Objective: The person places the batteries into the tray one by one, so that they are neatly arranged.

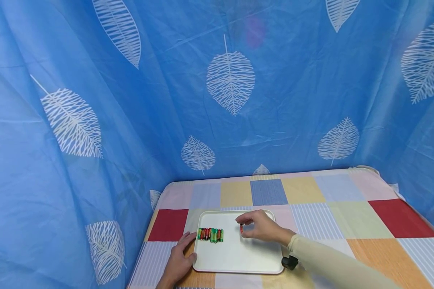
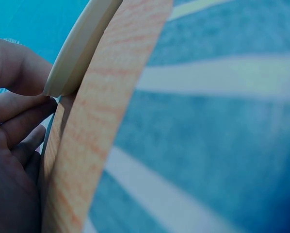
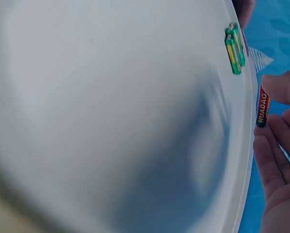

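Observation:
A white tray (image 1: 238, 257) lies on the patchwork cloth. Near its left side stands a row of several red and green batteries (image 1: 210, 235), packed side by side. My right hand (image 1: 263, 226) is above the tray's right half and pinches one red and black battery (image 1: 241, 229) by its ends, between thumb and fingers. In the right wrist view this battery (image 3: 263, 108) shows the lettering "HUADAO", and two green batteries (image 3: 234, 48) are visible near the rim. My left hand (image 1: 179, 259) rests on the cloth at the tray's left edge, its thumb and fingertips against the rim (image 2: 70, 63).
A patchwork tablecloth (image 1: 354, 224) covers the table around the tray. A blue curtain with white leaf prints (image 1: 159, 120) hangs behind and to the left. A small black object (image 1: 289, 263) is at the right wrist, beside the tray's lower right corner.

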The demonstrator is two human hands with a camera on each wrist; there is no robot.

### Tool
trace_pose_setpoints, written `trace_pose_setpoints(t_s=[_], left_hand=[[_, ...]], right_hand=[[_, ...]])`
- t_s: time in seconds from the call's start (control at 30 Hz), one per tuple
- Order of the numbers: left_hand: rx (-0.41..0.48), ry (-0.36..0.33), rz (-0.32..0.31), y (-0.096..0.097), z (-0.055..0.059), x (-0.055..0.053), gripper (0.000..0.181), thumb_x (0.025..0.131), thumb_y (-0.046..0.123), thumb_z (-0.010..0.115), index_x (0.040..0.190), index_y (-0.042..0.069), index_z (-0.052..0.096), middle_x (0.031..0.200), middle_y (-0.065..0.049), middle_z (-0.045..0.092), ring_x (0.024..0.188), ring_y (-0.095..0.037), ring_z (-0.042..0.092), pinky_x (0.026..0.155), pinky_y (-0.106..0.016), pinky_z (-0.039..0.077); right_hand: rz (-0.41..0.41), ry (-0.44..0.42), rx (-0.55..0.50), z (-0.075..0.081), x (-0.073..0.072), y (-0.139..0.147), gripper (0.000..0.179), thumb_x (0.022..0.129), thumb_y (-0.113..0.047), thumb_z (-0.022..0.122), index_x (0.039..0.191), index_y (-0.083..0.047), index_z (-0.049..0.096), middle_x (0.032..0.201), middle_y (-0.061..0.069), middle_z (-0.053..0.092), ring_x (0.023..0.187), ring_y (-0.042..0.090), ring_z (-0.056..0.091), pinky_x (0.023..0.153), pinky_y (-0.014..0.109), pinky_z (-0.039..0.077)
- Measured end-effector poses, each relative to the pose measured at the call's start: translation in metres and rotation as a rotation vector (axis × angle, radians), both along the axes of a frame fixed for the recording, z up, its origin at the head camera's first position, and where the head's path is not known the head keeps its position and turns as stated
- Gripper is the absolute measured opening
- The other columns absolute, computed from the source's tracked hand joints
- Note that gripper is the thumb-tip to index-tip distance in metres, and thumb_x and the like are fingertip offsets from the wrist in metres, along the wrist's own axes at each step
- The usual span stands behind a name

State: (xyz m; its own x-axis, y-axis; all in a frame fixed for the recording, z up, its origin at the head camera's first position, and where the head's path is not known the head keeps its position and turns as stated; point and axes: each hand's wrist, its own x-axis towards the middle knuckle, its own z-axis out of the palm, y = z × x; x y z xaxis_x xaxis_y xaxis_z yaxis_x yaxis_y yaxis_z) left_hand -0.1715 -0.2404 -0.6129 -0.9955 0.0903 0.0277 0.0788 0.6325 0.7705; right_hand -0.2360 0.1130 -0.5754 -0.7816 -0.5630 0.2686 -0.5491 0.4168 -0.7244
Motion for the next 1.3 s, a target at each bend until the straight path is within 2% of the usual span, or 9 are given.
trace_pose_setpoints(t_s=[0.17,0.7,0.97,1.17,1.3], left_hand=[[0.007,0.004,-0.004,0.000,0.000,0.000,0.066,0.083,0.000,0.074,0.149,0.006,0.067,0.159,-0.022,0.060,0.158,-0.050,0.040,0.125,-0.078,0.030],[-0.008,0.011,0.002,0.001,0.000,0.000,0.066,0.082,-0.001,0.073,0.148,0.005,0.067,0.157,-0.022,0.062,0.158,-0.049,0.042,0.126,-0.077,0.031],[0.002,-0.002,0.006,0.002,0.002,0.000,0.066,0.083,-0.001,0.073,0.148,0.005,0.067,0.158,-0.023,0.061,0.158,-0.050,0.041,0.126,-0.077,0.030],[0.002,-0.007,0.011,0.002,0.001,0.000,0.066,0.084,-0.001,0.074,0.149,0.006,0.066,0.159,-0.023,0.060,0.158,-0.049,0.040,0.126,-0.077,0.030],[-0.001,-0.001,0.009,0.001,0.000,0.000,0.066,0.084,-0.001,0.074,0.149,0.006,0.067,0.159,-0.022,0.060,0.158,-0.049,0.041,0.126,-0.076,0.030]], right_hand=[[0.020,-0.024,-0.007,-0.003,0.001,-0.015,0.042,0.087,-0.007,0.085,0.127,0.002,0.078,0.124,0.015,0.081,0.110,0.024,0.078,0.097,0.033,0.064],[-0.002,0.011,0.049,-0.014,0.001,-0.057,0.041,0.083,-0.005,0.087,0.123,-0.001,0.080,0.117,0.009,0.083,0.104,0.018,0.079,0.093,0.029,0.064],[-0.016,0.041,0.075,-0.012,0.004,-0.067,0.041,0.083,-0.004,0.089,0.123,0.001,0.079,0.117,0.011,0.083,0.105,0.020,0.078,0.093,0.032,0.064],[-0.055,0.058,0.116,-0.013,0.002,-0.071,0.044,0.080,-0.006,0.091,0.123,-0.001,0.080,0.116,0.009,0.083,0.105,0.016,0.077,0.093,0.032,0.063],[-0.049,0.063,0.122,-0.014,0.001,-0.073,0.044,0.080,-0.006,0.091,0.123,-0.001,0.080,0.116,0.009,0.083,0.107,0.015,0.077,0.095,0.033,0.064]])
